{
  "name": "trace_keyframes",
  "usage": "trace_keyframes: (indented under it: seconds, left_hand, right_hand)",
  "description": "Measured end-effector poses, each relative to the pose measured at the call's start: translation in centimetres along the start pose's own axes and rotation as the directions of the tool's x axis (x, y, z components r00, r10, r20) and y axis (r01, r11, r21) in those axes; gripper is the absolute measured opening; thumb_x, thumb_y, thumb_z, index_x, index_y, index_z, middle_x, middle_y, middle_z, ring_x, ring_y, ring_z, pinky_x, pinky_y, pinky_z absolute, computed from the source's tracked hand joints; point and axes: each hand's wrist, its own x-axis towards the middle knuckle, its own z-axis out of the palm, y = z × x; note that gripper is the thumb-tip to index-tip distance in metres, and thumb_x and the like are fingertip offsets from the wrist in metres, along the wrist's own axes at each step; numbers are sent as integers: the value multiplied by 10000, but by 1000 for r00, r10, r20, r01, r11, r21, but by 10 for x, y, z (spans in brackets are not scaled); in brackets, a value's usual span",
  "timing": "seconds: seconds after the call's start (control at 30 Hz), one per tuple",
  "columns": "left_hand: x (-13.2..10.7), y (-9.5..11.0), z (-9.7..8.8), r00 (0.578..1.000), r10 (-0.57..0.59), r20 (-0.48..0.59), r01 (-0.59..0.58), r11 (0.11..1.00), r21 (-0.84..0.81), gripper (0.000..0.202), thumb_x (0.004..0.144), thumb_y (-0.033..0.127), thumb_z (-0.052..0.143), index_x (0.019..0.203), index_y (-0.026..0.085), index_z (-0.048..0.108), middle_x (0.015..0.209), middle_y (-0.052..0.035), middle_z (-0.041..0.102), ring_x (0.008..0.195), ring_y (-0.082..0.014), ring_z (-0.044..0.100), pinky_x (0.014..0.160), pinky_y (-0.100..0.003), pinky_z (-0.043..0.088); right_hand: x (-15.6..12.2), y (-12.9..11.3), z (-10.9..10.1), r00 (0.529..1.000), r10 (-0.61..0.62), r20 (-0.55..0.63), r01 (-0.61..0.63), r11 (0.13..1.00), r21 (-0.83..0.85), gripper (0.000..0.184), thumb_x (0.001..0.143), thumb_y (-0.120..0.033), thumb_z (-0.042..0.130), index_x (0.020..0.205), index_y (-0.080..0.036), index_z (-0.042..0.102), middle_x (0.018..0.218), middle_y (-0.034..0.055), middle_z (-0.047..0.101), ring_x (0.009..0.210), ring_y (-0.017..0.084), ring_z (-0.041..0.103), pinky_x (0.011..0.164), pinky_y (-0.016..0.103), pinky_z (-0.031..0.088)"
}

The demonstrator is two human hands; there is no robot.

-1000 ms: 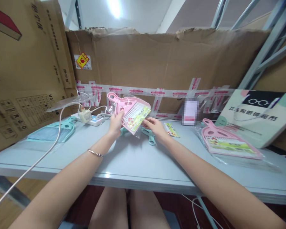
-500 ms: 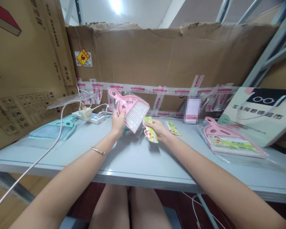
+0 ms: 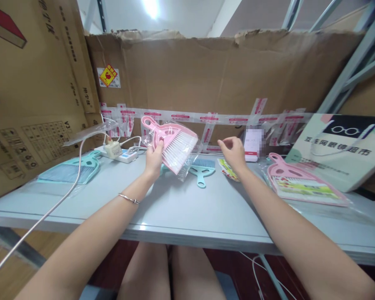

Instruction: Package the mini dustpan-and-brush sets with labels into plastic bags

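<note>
My left hand (image 3: 154,160) is closed on a pink dustpan (image 3: 165,134) with a white-bristled brush (image 3: 181,150) nested in it, held tilted above the table. Clear plastic wrap (image 3: 187,170) covers the set. My right hand (image 3: 233,153) hovers to the right with thumb and fingers curved apart and nothing in them. Under it lies a green and yellow label card (image 3: 227,170), partly hidden by the hand. A teal brush (image 3: 201,170) rests between the hands, handle towards me. Some teal plastic shows behind my left hand, mostly covered.
At the left lie a teal dustpan set (image 3: 70,168), a white cable (image 3: 78,166) and a power strip (image 3: 126,155). Another wrapped pink dustpan set (image 3: 303,183) lies at the right beside a paper bag (image 3: 334,154). A phone (image 3: 251,143) leans against the cardboard box (image 3: 190,75) behind.
My right hand has let go of a label card and moved right and up, over the cards on the table. The teal brush has come into view. My left hand has barely moved.
</note>
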Motion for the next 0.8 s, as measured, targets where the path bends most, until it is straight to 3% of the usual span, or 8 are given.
trace_keyframes:
  seconds: [0.07,0.17,0.27,0.37,0.47,0.63,0.7,0.8]
  left_hand:
    - [-2,1,1,999,7,33,-6,999,-46,247,763,366,623,934,187,625,962,-56,671,954,-206,626,828,-305,498]
    - [-4,0,2,998,36,53,-30,994,-107,295,772,436,611,940,195,634,1000,-57,672,978,-201,622,836,-296,494]
    - [-7,0,4,998,36,51,-28,989,-147,366,778,509,583,959,195,633,1026,-61,667,963,-195,623,811,-285,499]
    - [-9,6,6,990,-22,138,40,991,-130,416,778,558,558,942,184,640,959,-64,679,890,-199,637,727,-278,509]
    - [-6,17,3,980,-84,179,100,992,-81,428,746,569,585,914,180,641,854,-48,680,763,-180,643,620,-257,496]
    - [11,30,-10,972,-205,116,203,979,25,311,664,433,717,740,160,589,684,-9,631,546,-111,586,522,-225,461]
    - [22,31,-17,977,-203,68,202,979,29,268,728,408,662,726,151,584,652,-16,620,551,-122,596,547,-248,486]
    - [44,47,-35,991,-83,-106,86,996,23,261,828,395,514,828,145,587,641,-29,626,668,-174,650,663,-327,520]
  right_hand:
    - [-15,-27,12,975,-23,223,-33,969,245,260,744,-440,599,716,-182,581,722,30,606,722,166,562,742,327,451]
    - [-37,-53,29,864,131,487,-358,840,408,256,664,-377,711,755,-180,577,683,9,630,639,129,581,659,273,469]
    - [-49,-57,38,756,282,590,-611,626,484,292,630,-278,760,788,-206,525,693,-14,646,651,116,611,670,258,500]
    - [-51,-53,37,713,290,638,-680,508,529,261,649,-215,741,805,-221,532,712,-33,652,626,96,608,663,248,520]
    - [-48,-51,32,713,253,654,-676,497,544,265,649,-180,733,838,-234,555,753,-39,671,618,94,615,642,245,527]
    - [-42,-49,24,676,228,701,-683,551,479,282,644,-173,734,875,-228,581,823,-3,701,684,132,657,669,280,540]
    - [-36,-45,20,690,240,683,-666,580,469,269,643,-164,721,869,-224,588,827,6,705,694,144,661,672,288,537]
    - [-24,-35,10,729,229,645,-624,610,489,245,633,-156,686,857,-217,608,833,17,708,720,172,664,690,319,535]
